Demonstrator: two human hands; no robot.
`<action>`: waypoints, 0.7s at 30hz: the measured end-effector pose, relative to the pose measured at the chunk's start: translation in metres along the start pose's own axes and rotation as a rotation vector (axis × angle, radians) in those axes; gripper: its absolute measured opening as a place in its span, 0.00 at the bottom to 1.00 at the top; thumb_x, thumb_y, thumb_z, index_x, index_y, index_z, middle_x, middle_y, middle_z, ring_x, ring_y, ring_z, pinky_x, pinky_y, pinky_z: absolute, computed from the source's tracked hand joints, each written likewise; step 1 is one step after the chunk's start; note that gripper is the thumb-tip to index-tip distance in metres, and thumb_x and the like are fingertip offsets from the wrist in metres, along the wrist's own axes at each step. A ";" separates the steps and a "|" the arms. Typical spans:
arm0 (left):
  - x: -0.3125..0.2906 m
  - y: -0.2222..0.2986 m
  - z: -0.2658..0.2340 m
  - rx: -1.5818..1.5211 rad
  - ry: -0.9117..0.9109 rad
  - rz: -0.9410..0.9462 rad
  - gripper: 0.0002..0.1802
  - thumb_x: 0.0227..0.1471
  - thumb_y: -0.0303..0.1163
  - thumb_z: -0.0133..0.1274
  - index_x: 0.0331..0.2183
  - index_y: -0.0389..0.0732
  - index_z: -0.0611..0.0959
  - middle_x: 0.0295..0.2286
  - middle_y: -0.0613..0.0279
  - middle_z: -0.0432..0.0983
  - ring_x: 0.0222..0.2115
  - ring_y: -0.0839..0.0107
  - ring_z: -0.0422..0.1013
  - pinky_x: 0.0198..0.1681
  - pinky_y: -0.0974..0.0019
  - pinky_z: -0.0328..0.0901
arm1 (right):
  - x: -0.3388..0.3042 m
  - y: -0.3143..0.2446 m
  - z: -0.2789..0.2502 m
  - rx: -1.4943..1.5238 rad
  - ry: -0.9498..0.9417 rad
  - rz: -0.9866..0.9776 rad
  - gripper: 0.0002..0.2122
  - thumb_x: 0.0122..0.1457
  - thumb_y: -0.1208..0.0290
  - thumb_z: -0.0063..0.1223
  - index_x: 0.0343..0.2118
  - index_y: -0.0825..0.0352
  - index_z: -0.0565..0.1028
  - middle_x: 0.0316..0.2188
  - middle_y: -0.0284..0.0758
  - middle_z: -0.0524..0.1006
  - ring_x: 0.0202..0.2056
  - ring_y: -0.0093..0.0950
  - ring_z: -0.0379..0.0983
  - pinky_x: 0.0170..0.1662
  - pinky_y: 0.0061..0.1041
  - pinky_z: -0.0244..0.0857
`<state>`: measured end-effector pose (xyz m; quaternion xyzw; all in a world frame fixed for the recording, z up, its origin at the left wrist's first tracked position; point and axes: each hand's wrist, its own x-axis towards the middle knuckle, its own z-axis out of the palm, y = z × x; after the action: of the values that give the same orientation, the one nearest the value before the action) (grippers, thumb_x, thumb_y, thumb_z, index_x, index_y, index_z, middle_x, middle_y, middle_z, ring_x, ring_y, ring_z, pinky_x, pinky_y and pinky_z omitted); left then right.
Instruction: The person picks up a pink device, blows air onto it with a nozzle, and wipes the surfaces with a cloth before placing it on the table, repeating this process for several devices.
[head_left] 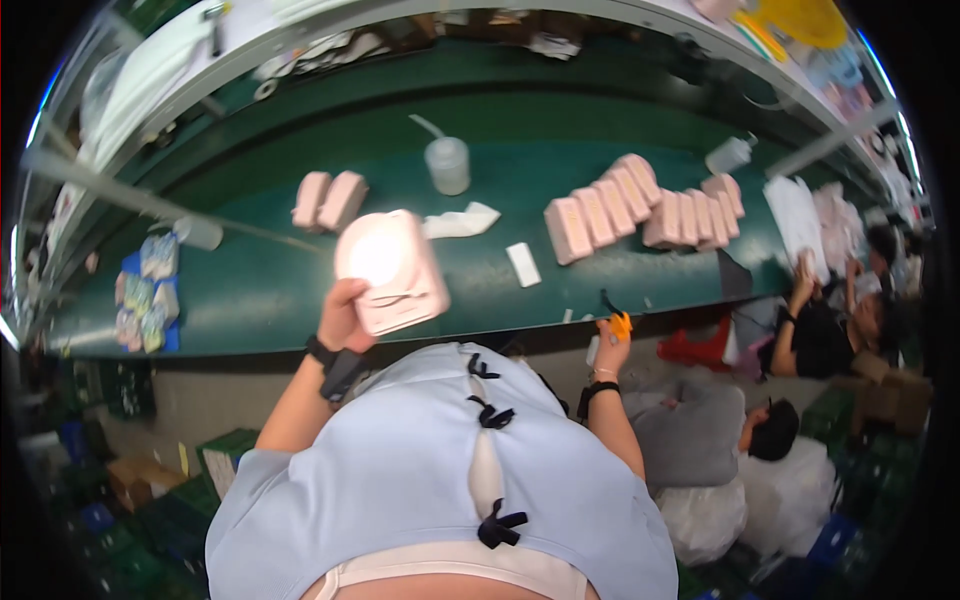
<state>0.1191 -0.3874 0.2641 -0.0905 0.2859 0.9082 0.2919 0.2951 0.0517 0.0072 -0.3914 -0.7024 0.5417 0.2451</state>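
My left hand (343, 318) is closed on the near left edge of a pink plastic case (420, 262) with rounded corners. A bright round white area fills its upper part, and a slot with a dark line runs below. The case is held up over the bench's front edge. At the right, my right hand (612, 352) is closed around a small orange-handled tool (621, 325) with a dark tip; its exact kind is too small to make out. A white rectangular piece (522, 265) and a crumpled white cloth (462, 221) lie between the hands on the green bench (480, 300).
Rows of pink cases (590, 215) stand at the right, and two more pink cases (343, 200) at the back left. A clear pump bottle (447, 165) stands mid-bench. Wrapped packets (148, 290) lie far left. A co-worker's arm (800, 290) reaches in at the far right.
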 end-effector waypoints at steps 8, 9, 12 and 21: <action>-0.008 -0.012 0.063 0.124 0.022 0.152 0.33 0.57 0.33 0.53 0.61 0.36 0.62 0.57 0.53 0.66 0.57 0.60 0.66 0.61 0.55 0.62 | -0.022 -0.082 0.007 0.037 -0.123 0.828 0.12 0.58 0.77 0.60 0.44 0.70 0.73 0.42 0.34 0.76 0.41 0.27 0.73 0.48 0.23 0.65; -0.006 -0.012 0.070 0.178 0.014 0.165 0.32 0.58 0.32 0.52 0.61 0.37 0.62 0.57 0.54 0.65 0.57 0.61 0.65 0.61 0.57 0.62 | -0.023 -0.093 0.005 0.152 -0.284 0.681 0.11 0.58 0.79 0.59 0.43 0.70 0.73 0.42 0.33 0.75 0.41 0.26 0.72 0.48 0.22 0.64; -0.006 -0.012 0.083 0.215 0.014 0.167 0.31 0.58 0.29 0.52 0.61 0.38 0.62 0.57 0.55 0.66 0.57 0.63 0.66 0.60 0.57 0.63 | -0.044 -0.168 0.009 0.338 -0.624 0.178 0.09 0.56 0.83 0.56 0.40 0.69 0.73 0.41 0.33 0.72 0.42 0.24 0.70 0.47 0.22 0.64; -0.007 -0.014 0.101 0.219 -0.053 0.056 0.28 0.58 0.27 0.52 0.59 0.37 0.65 0.53 0.57 0.70 0.54 0.65 0.69 0.58 0.60 0.66 | -0.131 -0.373 0.089 0.117 -0.704 -1.334 0.10 0.45 0.85 0.60 0.33 0.70 0.78 0.35 0.41 0.79 0.35 0.36 0.76 0.39 0.29 0.71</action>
<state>0.1332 -0.3231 0.3428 -0.0260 0.3779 0.8815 0.2818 0.1959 -0.1458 0.3474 0.3264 -0.7973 0.4079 0.3024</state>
